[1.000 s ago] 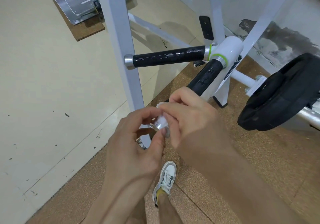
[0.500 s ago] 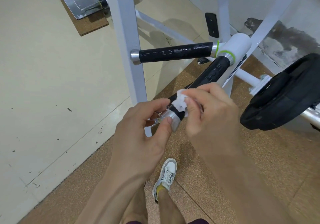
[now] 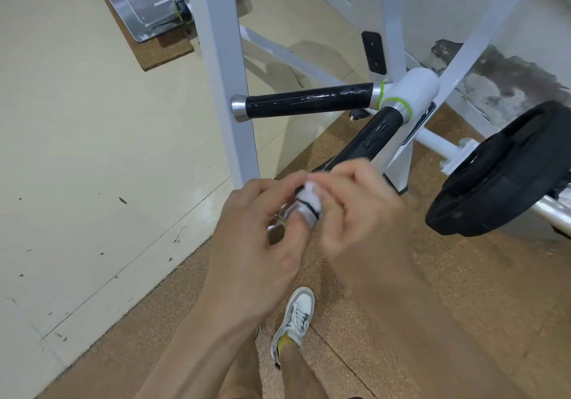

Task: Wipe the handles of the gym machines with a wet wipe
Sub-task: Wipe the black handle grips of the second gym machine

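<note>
Wet wipe: you have the wet wipe (image 3: 310, 195) bunched into a small white wad on the near handle, just above its silver end cap, between your two hands.
Near handle: the near handle (image 3: 375, 134) is a black grip that slants down from the white hub toward you; its lower part is hidden behind your fingers.
End cap: the end cap (image 3: 306, 213) is the handle's metal tip, showing between your thumbs.
Right hand: your right hand (image 3: 361, 213) is blurred, with its fingers curled in and pinching the wipe against the handle.
Left hand: your left hand (image 3: 256, 238) grips the capped tip, thumb on the metal and fingers curled round the far side.
Far handle: the far handle (image 3: 309, 103) is a second black grip that juts sideways from the same hub; it looks glossy, and neither hand is on it.
Hub: the white hub (image 3: 415, 89) joins both grips, with green rings at the collars.
Frame: a white post (image 3: 224, 74) stands just behind your left hand.
Weight plate: a black weight plate (image 3: 506, 173) sits on a bar to your right, well apart from the hands.
Floor: a cork mat (image 3: 448, 306) lies under you and a cream floor (image 3: 77, 151) to the left; one shoe (image 3: 296, 315) shows below your wrists.
</note>
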Demonstrator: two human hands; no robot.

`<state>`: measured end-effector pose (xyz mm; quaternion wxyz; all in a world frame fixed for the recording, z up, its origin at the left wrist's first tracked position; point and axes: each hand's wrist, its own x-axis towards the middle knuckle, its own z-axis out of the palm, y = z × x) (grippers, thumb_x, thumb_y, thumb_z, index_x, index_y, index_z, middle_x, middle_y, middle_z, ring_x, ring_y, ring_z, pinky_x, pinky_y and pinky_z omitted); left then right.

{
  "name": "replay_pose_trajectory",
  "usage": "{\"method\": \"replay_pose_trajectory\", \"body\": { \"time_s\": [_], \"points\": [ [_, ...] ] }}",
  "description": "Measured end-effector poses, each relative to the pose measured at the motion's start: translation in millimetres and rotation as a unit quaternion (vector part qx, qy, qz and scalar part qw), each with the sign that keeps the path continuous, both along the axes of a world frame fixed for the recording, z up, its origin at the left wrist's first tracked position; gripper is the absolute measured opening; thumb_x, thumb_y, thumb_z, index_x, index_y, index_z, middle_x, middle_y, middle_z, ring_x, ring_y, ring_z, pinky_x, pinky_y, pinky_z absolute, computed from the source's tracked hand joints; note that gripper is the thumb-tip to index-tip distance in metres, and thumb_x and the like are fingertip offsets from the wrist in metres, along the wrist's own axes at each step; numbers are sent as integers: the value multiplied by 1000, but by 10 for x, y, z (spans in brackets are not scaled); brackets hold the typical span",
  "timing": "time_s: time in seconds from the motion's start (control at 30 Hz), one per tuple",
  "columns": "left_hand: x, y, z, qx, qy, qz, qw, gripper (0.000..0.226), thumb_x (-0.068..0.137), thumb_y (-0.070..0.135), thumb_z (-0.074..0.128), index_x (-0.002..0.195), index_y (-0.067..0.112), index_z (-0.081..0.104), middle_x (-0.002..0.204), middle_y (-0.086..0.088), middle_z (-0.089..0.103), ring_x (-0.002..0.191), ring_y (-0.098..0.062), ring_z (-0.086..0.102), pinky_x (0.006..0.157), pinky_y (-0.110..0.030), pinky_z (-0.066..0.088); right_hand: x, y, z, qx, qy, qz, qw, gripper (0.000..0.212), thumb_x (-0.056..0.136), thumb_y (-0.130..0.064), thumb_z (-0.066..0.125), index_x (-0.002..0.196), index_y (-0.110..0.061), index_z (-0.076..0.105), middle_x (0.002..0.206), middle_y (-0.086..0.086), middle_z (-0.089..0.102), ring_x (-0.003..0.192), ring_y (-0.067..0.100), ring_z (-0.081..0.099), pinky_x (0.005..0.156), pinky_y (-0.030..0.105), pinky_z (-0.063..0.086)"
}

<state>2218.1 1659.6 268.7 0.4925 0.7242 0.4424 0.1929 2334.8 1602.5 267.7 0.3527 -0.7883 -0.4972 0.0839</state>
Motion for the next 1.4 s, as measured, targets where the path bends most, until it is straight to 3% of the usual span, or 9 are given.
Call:
{"method": "replay_pose_trajectory", "body": {
  "time_s": [0.23, 0.37, 0.53, 0.67, 0.93, 1.07, 1.2, 1.27, 1.4],
  "points": [
    [-23, -6, 30, 13, -13, 25, 1000, 19, 83, 36, 55, 94, 51, 61, 95, 28, 62, 89, -4, 58, 80, -36, 52, -102, -39, 65, -41, 50, 16, 998, 29, 90, -20, 49, 103, -10, 72, 90, 2, 59, 71, 16, 58, 59, 34, 53],
    [-14, -25, 59, 25, -12, 8, 1000, 35, 83, 36, 59, 107, 60, 54, 102, 33, 59, 99, -1, 55, 83, -26, 47, 63, 170, 72, -62, 75, -104, 990, 12, 86, -27, 66, 88, -21, 77, 72, -6, 63, 64, 8, 58, 59, 26, 50],
    [61, 33, 84, 64, 16, -31, 997, 43, 76, 51, 65, 118, 47, 57, 101, 28, 61, 95, 1, 56, 81, -14, 43, 92, 44, 158, -24, 332, -60, 941, 17, 92, -18, 61, 89, -27, 75, 57, -10, 65, 52, 0, 56, 51, 16, 46],
    [137, 131, 111, 23, 18, -13, 999, 31, 67, 54, 75, 96, 44, 71, 87, 22, 67, 83, 3, 58, 70, -11, 44, 141, -53, 155, 13, 488, -88, 868, 14, 86, -8, 64, 96, -14, 72, 64, -5, 69, 54, 1, 61, 55, 13, 47],
    [121, 307, 2, -53, 25, 61, 996, 12, 81, 19, 73, 75, 29, 71, 64, 9, 68, 52, -1, 55, 51, -11, 41, 31, -212, 18, -10, 433, -219, 874, 5, 81, -17, 72, 79, -21, 70, 75, 2, 69, 57, 1, 59, 54, 12, 46],
    [211, 196, 160, 55, 48, -9, 997, 25, 85, 21, 59, 88, 43, 70, 82, 27, 69, 79, 7, 63, 69, -10, 48, -58, -190, -9, 33, 388, -226, 893, 16, 82, -7, 71, 79, -23, 69, 82, 8, 68, 66, 9, 67, 60, 19, 53],
    [316, 21, 185, 194, 114, -60, 973, 10, 83, 41, 62, 83, 33, 68, 83, 19, 70, 74, -2, 61, 64, -22, 45, -100, -207, 57, 43, 403, -175, 897, 36, 85, 7, 62, 85, -28, 71, 86, 5, 71, 76, 8, 70, 66, 15, 52],
    [324, -5, 140, 171, 89, -32, 981, 11, 82, 41, 67, 91, 38, 73, 92, 22, 72, 80, 3, 64, 69, -19, 49, -68, -246, 119, 40, 463, -169, 869, 36, 87, 6, 59, 89, -27, 73, 82, -3, 75, 77, 5, 71, 66, 12, 52],
    [401, 143, 157, 49, 79, 78, 993, 8, 84, 38, 68, 77, 41, 70, 65, 21, 69, 67, 0, 66, 67, -25, 51, -43, -309, 124, 29, 460, -175, 870, 32, 85, -1, 64, 100, -28, 72, 87, -8, 71, 76, -1, 66, 64, 9, 50]
  ]
}}
